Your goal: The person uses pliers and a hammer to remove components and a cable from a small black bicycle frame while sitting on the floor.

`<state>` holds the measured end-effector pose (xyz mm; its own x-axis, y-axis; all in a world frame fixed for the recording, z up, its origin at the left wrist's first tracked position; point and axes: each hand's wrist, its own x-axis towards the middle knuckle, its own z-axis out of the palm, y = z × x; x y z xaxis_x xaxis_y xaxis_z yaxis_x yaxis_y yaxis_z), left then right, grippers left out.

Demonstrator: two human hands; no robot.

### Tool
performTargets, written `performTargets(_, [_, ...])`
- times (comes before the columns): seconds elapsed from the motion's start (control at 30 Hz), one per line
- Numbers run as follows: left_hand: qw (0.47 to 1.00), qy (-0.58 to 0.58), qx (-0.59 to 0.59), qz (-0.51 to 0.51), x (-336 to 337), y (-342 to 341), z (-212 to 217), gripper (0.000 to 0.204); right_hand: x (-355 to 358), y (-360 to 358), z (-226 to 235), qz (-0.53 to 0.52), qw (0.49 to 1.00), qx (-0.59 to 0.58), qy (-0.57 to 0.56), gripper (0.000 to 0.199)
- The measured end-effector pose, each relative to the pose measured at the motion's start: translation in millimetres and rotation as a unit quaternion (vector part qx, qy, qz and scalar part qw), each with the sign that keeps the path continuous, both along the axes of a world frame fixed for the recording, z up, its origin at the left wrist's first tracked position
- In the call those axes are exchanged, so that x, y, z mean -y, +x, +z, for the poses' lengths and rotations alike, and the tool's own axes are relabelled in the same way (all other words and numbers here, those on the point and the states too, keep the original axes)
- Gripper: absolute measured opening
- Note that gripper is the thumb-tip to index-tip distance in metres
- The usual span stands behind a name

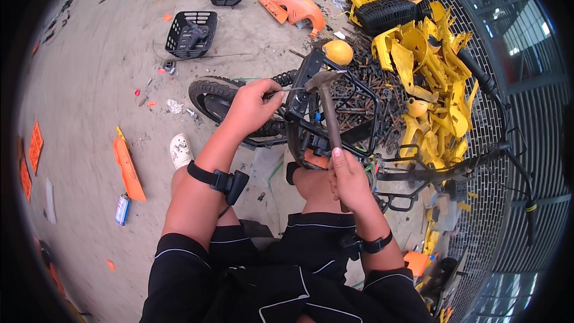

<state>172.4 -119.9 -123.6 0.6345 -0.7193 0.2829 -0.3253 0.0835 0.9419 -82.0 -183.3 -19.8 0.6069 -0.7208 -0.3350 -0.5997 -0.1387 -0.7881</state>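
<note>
Right hand [347, 176] clenched on wooden-handled hammer [327, 107], steel head against thin pin [293, 89] pinched by left hand [251, 106], at black frame [311, 119]. Dusty concrete floor [95, 84]; yellow parts [430, 72] heaped right.

A small blue and white can [122, 209] lies on the floor [89, 84], beside a long orange panel [128, 170].

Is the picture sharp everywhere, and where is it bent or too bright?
Head view: the middle is sharp, with the hammer in the right hand and the left hand on the black frame clearly seen; toward the rim the concrete floor smears and the metal grating curves from the fisheye; the upper right corner is bright and washed out; shadows are soft.
</note>
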Motion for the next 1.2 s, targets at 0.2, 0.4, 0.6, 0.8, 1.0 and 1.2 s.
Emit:
performTargets(0.2, [1.0, 0.015, -0.014, -0.004, -11, 7, 2, 0.012, 1, 1, 10, -0.035, 0.994, 0.009, 0.103, 0.045])
performTargets(0.4, [1.0, 0.012, 0.011, 0.011, -15, 10, 2, 0.012, 10, -5, 31, -0.021, 0.988, 0.075, 0.136, 0.042])
performTargets(0.6, [0.999, 0.014, 0.028, 0.021, -19, 11, -4, 0.013, 2, -11, 68, 0.021, 0.957, 0.288, -0.02, 0.043])
performTargets(0.8, [0.999, 0.007, 0.036, 0.022, -10, 5, 6, 0.012, -1, -9, -3, -0.002, 0.994, 0.057, -0.098, 0.039])
performTargets(1.0, [0.998, 0.038, 0.037, 0.026, -13, 10, 2, 0.016, -3, 0, 69, -0.015, 0.99, 0.135, 0.049, 0.039])
performTargets(1.2, [0.999, 0.038, 0.033, 0.014, -8, 6, 3, 0.017, -18, -6, 36, -0.076, 0.974, 0.211, 0.007, 0.04])
